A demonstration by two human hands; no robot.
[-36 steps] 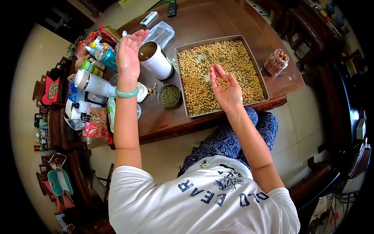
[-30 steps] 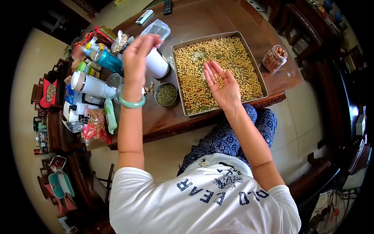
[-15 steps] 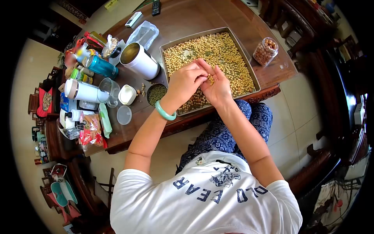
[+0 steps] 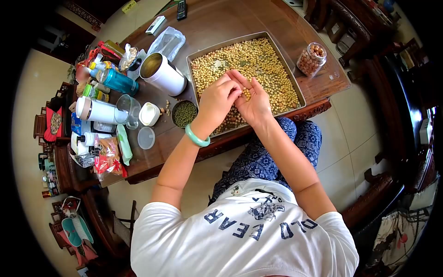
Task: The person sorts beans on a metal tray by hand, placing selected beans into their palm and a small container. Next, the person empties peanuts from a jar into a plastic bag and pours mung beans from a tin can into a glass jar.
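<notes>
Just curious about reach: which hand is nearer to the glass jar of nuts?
Right. The right hand is over the tray, to the left of the jar; the left hand is farther left, its fingertips at the right palm.

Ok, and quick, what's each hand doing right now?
Left hand: closed, fingertips pinched at the right palm; can't tell if they grip anything.
Right hand: open, palm up, holding a few beans.
</notes>
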